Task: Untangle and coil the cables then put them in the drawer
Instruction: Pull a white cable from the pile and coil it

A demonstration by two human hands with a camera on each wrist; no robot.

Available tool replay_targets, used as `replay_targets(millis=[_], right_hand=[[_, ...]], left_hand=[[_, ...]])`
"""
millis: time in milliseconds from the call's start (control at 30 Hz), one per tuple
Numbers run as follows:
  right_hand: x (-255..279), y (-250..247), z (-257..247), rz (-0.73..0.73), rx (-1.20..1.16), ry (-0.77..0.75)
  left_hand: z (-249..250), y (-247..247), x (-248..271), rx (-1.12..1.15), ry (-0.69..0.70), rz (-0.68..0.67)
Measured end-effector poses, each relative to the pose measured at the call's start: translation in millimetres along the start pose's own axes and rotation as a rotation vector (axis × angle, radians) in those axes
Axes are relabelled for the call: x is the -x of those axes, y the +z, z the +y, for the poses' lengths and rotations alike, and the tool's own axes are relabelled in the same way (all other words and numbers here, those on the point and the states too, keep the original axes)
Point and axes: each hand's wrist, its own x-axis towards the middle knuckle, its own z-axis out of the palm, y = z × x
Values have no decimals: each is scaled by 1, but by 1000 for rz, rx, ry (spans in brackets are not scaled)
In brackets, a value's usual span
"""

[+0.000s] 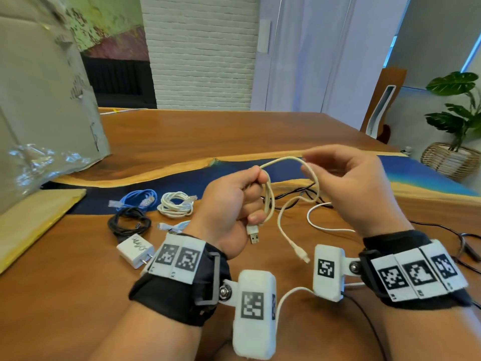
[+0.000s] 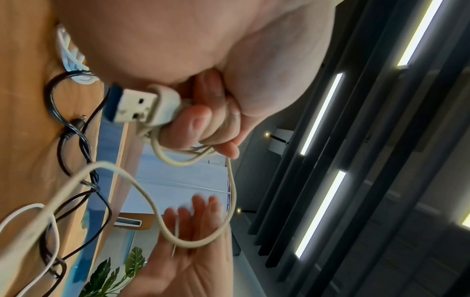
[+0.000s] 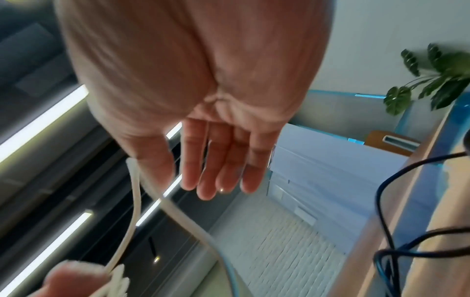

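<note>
My left hand (image 1: pixel 234 201) grips loops of a cream USB cable (image 1: pixel 283 160) in its fist above the wooden table (image 1: pixel 234 134). The cable's USB plug (image 1: pixel 253 235) hangs below the fist, and its small plug end (image 1: pixel 302 255) dangles lower. My right hand (image 1: pixel 348 183) is raised to the right with straight fingers, and the cable's loop drapes over it by the thumb. The left wrist view shows the USB plug (image 2: pixel 137 106) beside the curled fingers (image 2: pixel 201 124). In the right wrist view the cable (image 3: pixel 137 191) runs past the thumb of the right hand (image 3: pixel 216 160). No drawer is in view.
Coiled blue (image 1: pixel 140 200), white (image 1: pixel 175 204) and black (image 1: pixel 130 222) cables and a white charger (image 1: pixel 134 250) lie left of my hands. A loose black cable (image 1: pixel 294 195) and a white cable (image 1: pixel 322 225) sprawl behind. A cardboard box (image 1: pixel 39 100) stands at the left.
</note>
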Motion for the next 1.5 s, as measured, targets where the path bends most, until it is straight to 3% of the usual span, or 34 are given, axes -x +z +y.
replay_targets(millis=[133, 333, 400, 567, 633, 733, 800, 900, 1067, 1200, 1367, 1500], right_hand=[[6, 18, -6, -282, -345, 46], [4, 10, -13, -258, -759, 302], [3, 11, -10, -274, -673, 308], [2, -1, -7, -176, 110, 31], [2, -7, -7, -159, 270, 10], [1, -10, -5, -83, 252, -61], [0, -9, -5, -13, 202, -118], [-2, -6, -2, -2, 155, -82], [0, 4, -2, -283, 168, 62], [5, 16, -6, -552, 371, 33], [14, 26, -20, -669, 497, 60], [19, 27, -27, -788, 560, 26]], left_hand=[[-2, 2, 0, -41, 1, -7], [-3, 4, 1, -211, 65, 75], [-5, 5, 1, -268, 76, 93], [-9, 5, 3, -402, 68, 39], [-9, 5, 4, -541, 39, -27], [-10, 9, 6, -611, -8, -162], [-8, 10, 7, -541, -10, -208], [-2, 5, 6, -343, -10, -246], [4, 3, 6, 162, -49, -232], [0, 8, 1, 370, 78, -127], [-10, 7, -9, 285, 238, 101], [-12, 3, -13, 6, 267, 226]])
